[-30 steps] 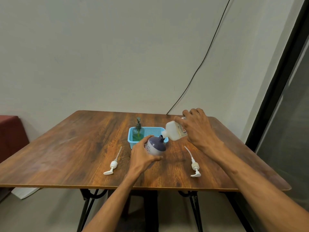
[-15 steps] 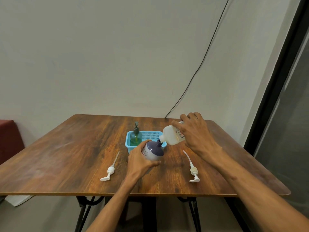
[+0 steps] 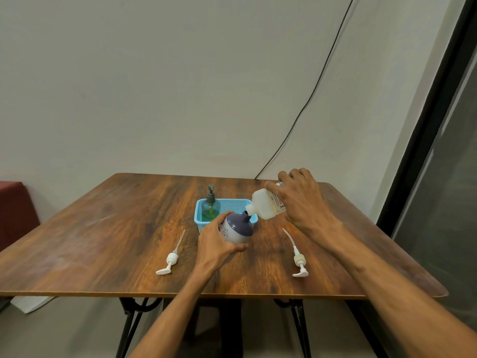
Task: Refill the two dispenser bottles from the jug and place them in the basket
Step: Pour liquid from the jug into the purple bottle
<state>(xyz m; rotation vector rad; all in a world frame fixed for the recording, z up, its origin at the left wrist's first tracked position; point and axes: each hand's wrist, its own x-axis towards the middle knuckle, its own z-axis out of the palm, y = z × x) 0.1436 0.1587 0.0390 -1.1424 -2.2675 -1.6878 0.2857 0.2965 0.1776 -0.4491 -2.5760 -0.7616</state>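
Purple up top, pale below with a scatter of small marks: that's the round dispenser bottle (image 3: 236, 229), pump off, dark neck open, tipped to the right in the left hand (image 3: 215, 244), fingers curled round its side. It's just in front of the blue basket (image 3: 232, 204), low over the tabletop (image 3: 103, 228); whether its base actually touches the wood, I can't tell from this angle. The right hand (image 3: 300, 202) has the jug (image 3: 263, 206), fingers clamped over its body, and it's tilted hard, mouth down and meeting the bottle's neck. The jug is milky and translucent, with a label in red and dark letters, and the liquid inside looks pale. In the basket's left end stands the green bottle (image 3: 210, 210), upright, dark pump fitted, greenish liquid showing. Two white pump heads lie flat on the wood, tubes pointing away: one (image 3: 171, 258) left of the left hand, the other (image 3: 299, 262) to its right, near the right forearm.
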